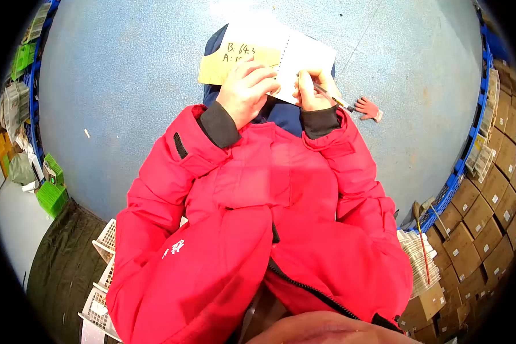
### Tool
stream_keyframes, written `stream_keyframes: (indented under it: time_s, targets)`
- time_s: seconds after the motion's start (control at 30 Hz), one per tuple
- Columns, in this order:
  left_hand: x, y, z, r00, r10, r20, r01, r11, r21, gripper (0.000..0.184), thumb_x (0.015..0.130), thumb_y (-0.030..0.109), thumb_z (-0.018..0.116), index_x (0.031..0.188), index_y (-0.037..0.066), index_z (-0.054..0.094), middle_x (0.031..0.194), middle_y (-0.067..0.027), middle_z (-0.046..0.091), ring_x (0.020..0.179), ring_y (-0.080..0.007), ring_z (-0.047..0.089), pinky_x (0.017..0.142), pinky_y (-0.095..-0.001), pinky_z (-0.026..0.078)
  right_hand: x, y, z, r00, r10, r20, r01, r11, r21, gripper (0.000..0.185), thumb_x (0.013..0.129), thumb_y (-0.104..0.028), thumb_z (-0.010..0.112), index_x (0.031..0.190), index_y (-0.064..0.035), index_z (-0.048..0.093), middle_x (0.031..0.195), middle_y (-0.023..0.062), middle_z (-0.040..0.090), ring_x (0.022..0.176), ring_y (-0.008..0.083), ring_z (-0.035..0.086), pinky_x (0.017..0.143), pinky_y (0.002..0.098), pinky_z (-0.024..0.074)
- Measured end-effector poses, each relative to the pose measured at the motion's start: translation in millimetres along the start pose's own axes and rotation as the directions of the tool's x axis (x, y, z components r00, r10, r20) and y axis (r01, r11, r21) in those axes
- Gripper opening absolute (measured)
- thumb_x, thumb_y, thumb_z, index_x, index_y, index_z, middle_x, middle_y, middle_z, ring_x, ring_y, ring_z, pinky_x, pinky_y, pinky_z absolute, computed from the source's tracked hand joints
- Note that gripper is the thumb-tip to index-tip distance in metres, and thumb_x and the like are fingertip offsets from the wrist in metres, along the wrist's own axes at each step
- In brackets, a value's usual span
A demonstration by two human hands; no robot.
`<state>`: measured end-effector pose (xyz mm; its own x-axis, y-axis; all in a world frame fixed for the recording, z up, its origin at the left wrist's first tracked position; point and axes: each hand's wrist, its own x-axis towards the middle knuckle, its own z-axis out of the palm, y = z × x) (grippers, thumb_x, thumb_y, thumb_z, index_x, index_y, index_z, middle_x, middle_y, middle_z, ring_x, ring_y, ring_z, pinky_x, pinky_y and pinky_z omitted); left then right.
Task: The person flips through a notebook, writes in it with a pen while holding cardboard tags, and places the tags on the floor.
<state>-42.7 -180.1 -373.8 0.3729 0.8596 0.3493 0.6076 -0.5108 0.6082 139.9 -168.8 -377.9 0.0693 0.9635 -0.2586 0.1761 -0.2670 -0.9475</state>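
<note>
An open spiral notebook [312,53] lies over the dark blue trousers at the top middle, its right page white. On its left side is a tan sheet [212,67] with black handwriting that reads "B: 64.3" and, partly covered, "A:". My left hand [247,89] rests on the lower part of that sheet, its fingers apart and holding nothing. Over the right page, my right hand [315,90] is closed round a pen [333,98], whose dark end points down to the right. The pen's tip is hidden by the fingers.
A red glove [367,109] lies on the blue-grey floor [407,74] right of my right hand. Blue mesh barriers edge both sides. Stacked cardboard boxes [495,198] stand at the right, green crates [51,198] at the left and white baskets [100,307] at the lower left.
</note>
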Motion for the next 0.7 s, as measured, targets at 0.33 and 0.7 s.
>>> stream_keyframes:
  time_s: [0.33, 0.7]
  targets:
    - [0.6, 0.0, -0.9, 1.0, 0.003, 0.001, -0.003, 1.0, -0.004, 0.029, 0.064, -0.002, 0.065, 0.09, 0.011, 0.063, 0.102, -0.0035, 0.06, 0.102, -0.0247, 0.053, 0.101, -0.0466, 0.036, 1.8, -1.2, 2.7, 1.0, -0.023, 0.004, 0.023, 0.998, -0.052, 0.012, 0.085, -0.012, 0.062, 0.088, -0.0012, 0.058, 0.065, 0.0054, 0.061, 0.053, 0.0095, 0.059, 0.049, 0.0243, 0.0463]
    - [1.6, 1.3, -2.7, 1.0, 0.004, 0.004, -0.004, 1.0, 0.005, 0.028, 0.064, -0.001, 0.065, 0.089, 0.011, 0.064, 0.102, -0.0038, 0.06, 0.102, -0.0249, 0.053, 0.101, -0.0465, 0.036, 1.8, -1.6, 3.4, 0.999, -0.04, 0.014, 0.041, 0.996, -0.075, 0.011, 0.084, -0.011, 0.061, 0.088, -0.0015, 0.058, 0.064, 0.0059, 0.061, 0.053, 0.01, 0.059, 0.05, 0.0247, 0.0463]
